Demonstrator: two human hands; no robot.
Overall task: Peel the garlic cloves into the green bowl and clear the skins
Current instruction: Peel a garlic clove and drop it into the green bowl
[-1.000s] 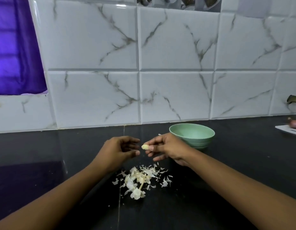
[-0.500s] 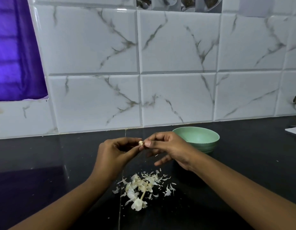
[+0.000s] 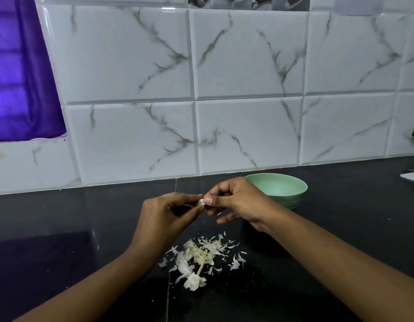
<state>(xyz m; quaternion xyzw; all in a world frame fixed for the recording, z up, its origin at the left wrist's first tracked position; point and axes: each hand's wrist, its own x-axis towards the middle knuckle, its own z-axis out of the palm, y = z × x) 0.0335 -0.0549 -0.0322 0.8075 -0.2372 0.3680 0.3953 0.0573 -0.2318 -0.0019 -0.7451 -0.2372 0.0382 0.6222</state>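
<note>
A small pale garlic clove [image 3: 201, 202] is pinched between the fingertips of my left hand [image 3: 164, 217] and my right hand [image 3: 236, 201], held above the dark counter. The green bowl [image 3: 280, 189] stands just behind my right hand, partly hidden by it; its inside shows no cloves from this angle. A pile of white garlic skins [image 3: 201, 259] with a dry stem lies on the counter below my hands.
The black counter [image 3: 62, 228] runs to a marbled tile wall [image 3: 247, 89] at the back. A purple curtain [image 3: 20, 77] hangs at the upper left. A white board edge [image 3: 412, 176] shows at the far right.
My left hand has come up to the clove that my right hand was holding alone, and both hands now pinch it. The view has tilted slightly upward.
</note>
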